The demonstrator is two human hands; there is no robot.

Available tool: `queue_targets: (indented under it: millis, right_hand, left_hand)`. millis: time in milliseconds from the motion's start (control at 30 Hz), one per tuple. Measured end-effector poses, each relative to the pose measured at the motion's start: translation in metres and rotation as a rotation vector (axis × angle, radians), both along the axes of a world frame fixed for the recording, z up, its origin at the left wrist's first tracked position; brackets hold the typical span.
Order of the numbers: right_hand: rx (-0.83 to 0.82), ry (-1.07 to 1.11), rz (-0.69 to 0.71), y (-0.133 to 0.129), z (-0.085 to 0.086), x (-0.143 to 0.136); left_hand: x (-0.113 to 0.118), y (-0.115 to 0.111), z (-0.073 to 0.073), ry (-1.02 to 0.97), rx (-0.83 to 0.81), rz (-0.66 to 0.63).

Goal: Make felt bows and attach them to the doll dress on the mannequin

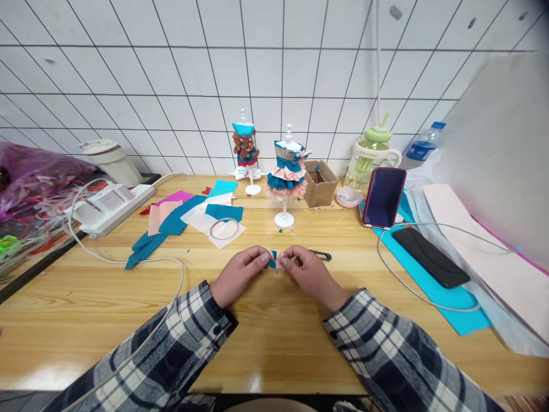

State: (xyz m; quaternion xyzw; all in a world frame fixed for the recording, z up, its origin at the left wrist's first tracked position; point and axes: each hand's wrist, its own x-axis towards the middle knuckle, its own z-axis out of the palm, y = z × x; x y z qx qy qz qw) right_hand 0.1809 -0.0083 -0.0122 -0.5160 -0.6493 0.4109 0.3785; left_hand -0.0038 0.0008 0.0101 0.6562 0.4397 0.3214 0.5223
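Note:
Between my two hands is a small teal and pink paper piece (274,261). My left hand (242,272) pinches its teal side between thumb and fingers, and my right hand (312,274) pinches its pink side. Just behind my right hand lies a black-handled tool (321,255), partly hidden by that hand. Beyond my hands stands a small white dress form (284,220) wearing a teal and pink ruffled paper dress (287,171). Tiny teal and pink scraps lie by its base.
Coloured paper sheets (184,215) and a wire ring (224,229) lie left. Behind are a second dress form (245,146), a cardboard box (321,191) and a pink bowl (349,198). Phones (430,257), cables and blue paper (458,320) lie right; a power strip (111,209) is left.

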Motion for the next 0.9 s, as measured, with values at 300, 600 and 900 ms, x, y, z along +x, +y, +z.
queue_targets:
  millis: [300,600,900]
  right_hand:
    - [-0.011,0.055,0.06,-0.005,0.001,-0.003]
    - [-0.049,0.141,0.46,0.001,0.006,0.011]
    - [-0.19,0.207,0.361,0.002,0.003,0.013]
  left_hand:
    - [0.004,-0.001,-0.007,0.047,-0.067,0.026]
    - [-0.002,-0.001,0.003,0.07,-0.165,-0.341]
    - [-0.006,0.0,-0.001,0.097,-0.188,-0.413]
